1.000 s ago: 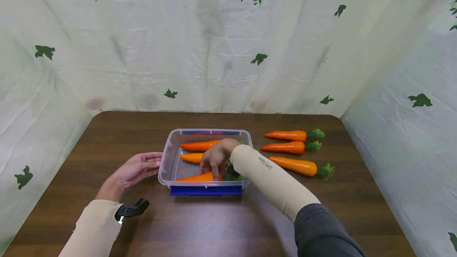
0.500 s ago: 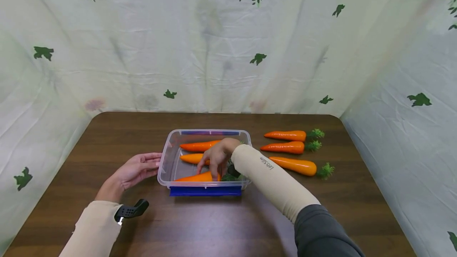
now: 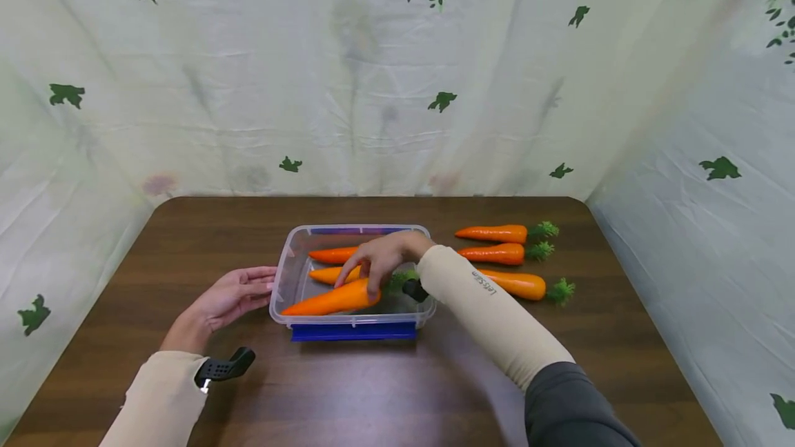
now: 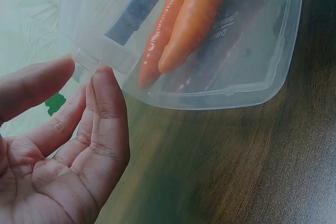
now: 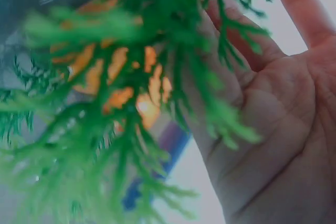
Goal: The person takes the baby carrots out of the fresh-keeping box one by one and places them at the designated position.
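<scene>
My right hand grips an orange carrot near its leafy end, above the front part of a clear plastic box. The carrot slants, its tip overlapping the front left rim in the head view. Its green leaves fill much of the right wrist view. Two other carrots lie inside the box, a redder one at the back and an orange one before it, both partly hidden by my right hand. My left hand has its extended fingertips at the box's left side, beside the end tab.
Right of the box, three carrots lie on the brown wooden table: a back one, a middle one and a front one partly behind my right sleeve. A blue clip flap hangs at the box's front. White leaf-print curtains surround the table.
My right hand has risen with the front carrot, whose tip has come up and left over the box's front rim. My left hand stays at the box. The head view has shifted slightly.
</scene>
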A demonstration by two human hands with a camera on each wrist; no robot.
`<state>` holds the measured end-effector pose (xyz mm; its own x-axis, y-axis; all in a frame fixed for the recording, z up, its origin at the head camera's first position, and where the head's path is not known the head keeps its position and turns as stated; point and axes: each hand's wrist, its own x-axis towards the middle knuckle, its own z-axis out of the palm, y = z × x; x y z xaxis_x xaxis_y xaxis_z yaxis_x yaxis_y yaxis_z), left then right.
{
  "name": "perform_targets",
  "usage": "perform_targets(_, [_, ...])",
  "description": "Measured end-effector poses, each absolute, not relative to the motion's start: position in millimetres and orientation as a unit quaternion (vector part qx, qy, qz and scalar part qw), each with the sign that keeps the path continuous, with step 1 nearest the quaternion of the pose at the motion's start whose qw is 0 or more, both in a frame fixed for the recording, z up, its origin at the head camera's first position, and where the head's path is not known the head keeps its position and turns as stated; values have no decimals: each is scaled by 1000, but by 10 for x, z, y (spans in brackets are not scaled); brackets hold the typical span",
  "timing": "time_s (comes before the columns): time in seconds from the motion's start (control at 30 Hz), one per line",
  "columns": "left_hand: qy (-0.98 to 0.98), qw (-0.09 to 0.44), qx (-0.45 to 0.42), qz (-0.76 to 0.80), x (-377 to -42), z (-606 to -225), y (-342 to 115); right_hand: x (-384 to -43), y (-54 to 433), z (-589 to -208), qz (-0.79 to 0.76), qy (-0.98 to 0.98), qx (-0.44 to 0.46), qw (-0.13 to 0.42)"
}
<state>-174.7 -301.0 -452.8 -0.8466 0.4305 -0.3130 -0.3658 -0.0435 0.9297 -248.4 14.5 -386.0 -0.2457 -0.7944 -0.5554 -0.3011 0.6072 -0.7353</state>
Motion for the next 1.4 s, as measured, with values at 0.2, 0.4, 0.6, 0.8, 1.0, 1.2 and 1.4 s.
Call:
perform_targets(0.2, [642,275,19,715,-1737,-4515,-3015,-2477,384,-3717,-297,755,-379,446])
perform_targets(0.4, [638,276,22,719,-1742,-4497,-3006,-2458,719,-3572,-337,757,-395,397])
perform_targets(0.6, [630,280,28,724,-1766,-4513,-2997,-2409,1147,-3558,-385,754,-410,339])
perform_targets(0.8, [626,284,35,726,-1765,-4502,-2982,-2301,1565,-3637,-440,768,-360,294])
perform_targets(1.0, [622,286,34,728,-1766,-4510,-2976,-2201,1894,-3696,-450,781,-337,271])
perform_targets(1.2, [617,286,34,732,-1771,-4527,-2945,-2076,2183,-3755,-448,801,-308,251])
perform_targets(1.4, [616,290,49,731,-1774,-4508,-2986,-1875,2452,-3957,-448,820,-281,219])
